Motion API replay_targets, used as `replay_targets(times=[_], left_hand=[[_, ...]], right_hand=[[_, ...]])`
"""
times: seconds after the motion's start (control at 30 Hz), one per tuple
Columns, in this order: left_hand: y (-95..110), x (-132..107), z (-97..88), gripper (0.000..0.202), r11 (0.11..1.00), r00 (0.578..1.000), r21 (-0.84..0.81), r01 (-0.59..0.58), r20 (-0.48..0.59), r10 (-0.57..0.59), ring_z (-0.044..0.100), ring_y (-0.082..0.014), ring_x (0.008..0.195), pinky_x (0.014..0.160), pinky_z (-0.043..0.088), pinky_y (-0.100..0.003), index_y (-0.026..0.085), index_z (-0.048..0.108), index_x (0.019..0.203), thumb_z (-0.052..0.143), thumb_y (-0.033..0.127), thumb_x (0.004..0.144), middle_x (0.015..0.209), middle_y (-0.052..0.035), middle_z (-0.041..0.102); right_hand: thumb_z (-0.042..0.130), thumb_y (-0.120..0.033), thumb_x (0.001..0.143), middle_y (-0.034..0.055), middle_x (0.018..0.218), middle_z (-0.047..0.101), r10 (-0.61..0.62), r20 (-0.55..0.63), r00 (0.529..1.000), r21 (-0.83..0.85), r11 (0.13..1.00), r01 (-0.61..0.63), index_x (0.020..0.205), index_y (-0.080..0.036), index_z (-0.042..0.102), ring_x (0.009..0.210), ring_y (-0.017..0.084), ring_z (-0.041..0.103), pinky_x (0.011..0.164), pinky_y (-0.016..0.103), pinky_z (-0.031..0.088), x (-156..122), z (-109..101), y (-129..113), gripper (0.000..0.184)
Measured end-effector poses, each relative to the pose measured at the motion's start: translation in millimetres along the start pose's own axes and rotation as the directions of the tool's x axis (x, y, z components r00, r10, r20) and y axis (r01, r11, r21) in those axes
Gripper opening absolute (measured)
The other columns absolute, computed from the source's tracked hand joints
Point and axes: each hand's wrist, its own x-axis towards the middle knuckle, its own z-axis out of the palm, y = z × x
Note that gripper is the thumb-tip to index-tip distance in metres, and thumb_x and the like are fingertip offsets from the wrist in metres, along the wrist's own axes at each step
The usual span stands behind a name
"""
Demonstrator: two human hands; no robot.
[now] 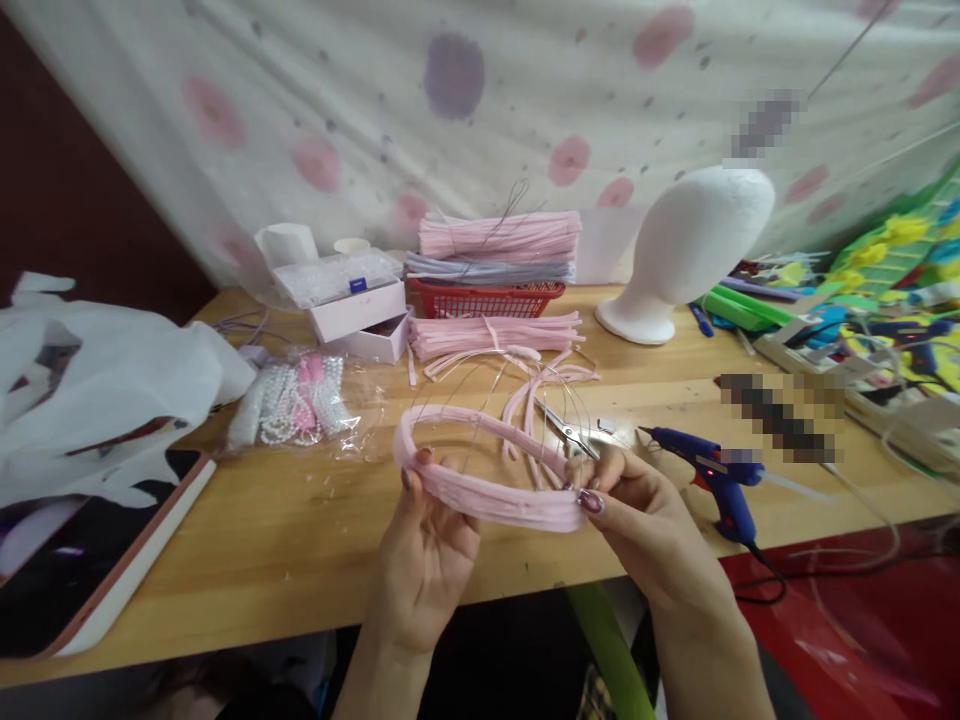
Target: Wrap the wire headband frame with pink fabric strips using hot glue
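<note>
Between my two hands I hold a pink fuzzy band [495,495], bent into a loop, just above the front part of the table. My left hand [431,555] grips its left end, the thumb pressed on the outer face. At the right end, my right hand [630,510] pinches the band between thumb and fingers. Thin wires [577,400] rise behind the loop. Loose pink pipe cleaners [517,405] lie just beyond it, with scissors [566,430] beside them, partly hidden by my right hand. A blue glue gun [712,465] rests to the right of that hand.
Behind stand a pink pipe cleaner bundle [495,335], a red basket [487,300] with more bundles, and a white foam head [690,250]. Bagged pearl beads [292,405], white boxes [360,310], a plastic bag [112,370] and a tablet [97,560] are left. A power strip [817,370] is right.
</note>
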Motion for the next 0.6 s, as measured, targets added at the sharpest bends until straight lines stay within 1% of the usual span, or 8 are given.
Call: replay_targets(times=[0.1, 0.17, 0.23, 0.27, 0.33, 0.43, 0.53, 0.6], left_hand=[[-2, 1, -7.5, 0.026, 1.000, 1.000, 0.007, -0.022, -0.020, 0.022, 0.073, -0.0110, 0.080, 0.074, 0.061, -0.019, 0.032, 0.080, 0.092, 0.091, 0.030, 0.068, 0.086, 0.0054, 0.079], [-4, 1, -12.1, 0.025, 0.999, 0.999, 0.027, -0.044, -0.022, 0.044, 0.074, -0.0123, 0.087, 0.078, 0.061, -0.021, 0.033, 0.079, 0.101, 0.085, 0.031, 0.076, 0.098, 0.0039, 0.080], [-8, -2, -14.2, 0.026, 0.997, 0.999, 0.053, -0.048, 0.004, 0.048, 0.073, -0.0131, 0.093, 0.080, 0.060, -0.021, 0.033, 0.078, 0.107, 0.081, 0.034, 0.081, 0.110, 0.0019, 0.079], [-10, -4, -14.0, 0.028, 0.997, 0.999, 0.067, -0.034, 0.022, 0.032, 0.073, -0.0134, 0.094, 0.080, 0.060, -0.021, 0.032, 0.078, 0.108, 0.081, 0.036, 0.081, 0.112, 0.0010, 0.078], [-14, -9, -11.3, 0.033, 0.996, 0.999, 0.091, 0.012, 0.050, -0.016, 0.072, -0.0130, 0.088, 0.076, 0.059, -0.020, 0.031, 0.078, 0.107, 0.085, 0.038, 0.075, 0.103, 0.0003, 0.078], [-20, -16, -4.1, 0.038, 0.993, 0.995, 0.102, 0.066, 0.065, -0.072, 0.067, -0.0092, 0.071, 0.068, 0.057, -0.017, 0.027, 0.080, 0.103, 0.091, 0.036, 0.068, 0.080, 0.0020, 0.074], [-22, -19, 1.6, 0.035, 0.988, 0.991, 0.132, 0.084, 0.091, -0.097, 0.064, -0.0069, 0.065, 0.067, 0.055, -0.015, 0.024, 0.081, 0.102, 0.090, 0.032, 0.069, 0.071, 0.0026, 0.070], [-22, -18, 2.9, 0.031, 0.982, 0.987, 0.173, 0.074, 0.128, -0.097, 0.064, -0.0070, 0.064, 0.068, 0.055, -0.015, 0.024, 0.082, 0.099, 0.090, 0.032, 0.070, 0.070, 0.0015, 0.072]], right_hand=[[0.092, -0.028, 0.064, -0.0012, 0.069, 0.071, 0.012, 0.001, 1.000, 0.023, 1.000, -0.012, 0.062, -0.021, 0.064, 0.064, 0.013, 0.062, 0.061, 0.025, 0.050, 0, 0, 2, 0.029], [0.093, -0.026, 0.064, -0.0018, 0.069, 0.072, 0.015, -0.018, 1.000, 0.055, 0.998, -0.014, 0.062, -0.021, 0.065, 0.064, 0.012, 0.062, 0.062, 0.023, 0.049, 1, 1, 3, 0.028], [0.093, -0.025, 0.063, -0.0024, 0.069, 0.071, 0.029, -0.038, 0.999, 0.091, 0.996, -0.025, 0.062, -0.021, 0.065, 0.066, 0.011, 0.063, 0.063, 0.022, 0.050, 1, 1, 4, 0.028], [0.093, -0.025, 0.063, -0.0024, 0.069, 0.072, 0.038, -0.047, 0.998, 0.104, 0.994, -0.033, 0.062, -0.021, 0.065, 0.067, 0.011, 0.063, 0.064, 0.022, 0.050, 1, 2, 5, 0.028], [0.093, -0.026, 0.062, -0.0019, 0.069, 0.072, 0.053, -0.059, 0.997, 0.115, 0.992, -0.046, 0.062, -0.020, 0.065, 0.068, 0.012, 0.064, 0.064, 0.023, 0.050, 1, 3, 6, 0.029], [0.092, -0.025, 0.064, -0.0010, 0.072, 0.073, 0.054, -0.064, 0.997, 0.115, 0.992, -0.046, 0.063, -0.020, 0.065, 0.067, 0.012, 0.063, 0.063, 0.022, 0.050, -1, 6, 6, 0.028], [0.092, -0.025, 0.066, -0.0003, 0.073, 0.073, 0.052, -0.060, 0.997, 0.099, 0.994, -0.046, 0.064, -0.020, 0.065, 0.067, 0.012, 0.063, 0.062, 0.021, 0.050, -3, 9, 5, 0.028], [0.091, -0.026, 0.066, -0.0007, 0.071, 0.071, 0.053, -0.049, 0.997, 0.073, 0.996, -0.049, 0.066, -0.020, 0.066, 0.066, 0.012, 0.062, 0.061, 0.021, 0.049, -4, 9, 4, 0.026]])
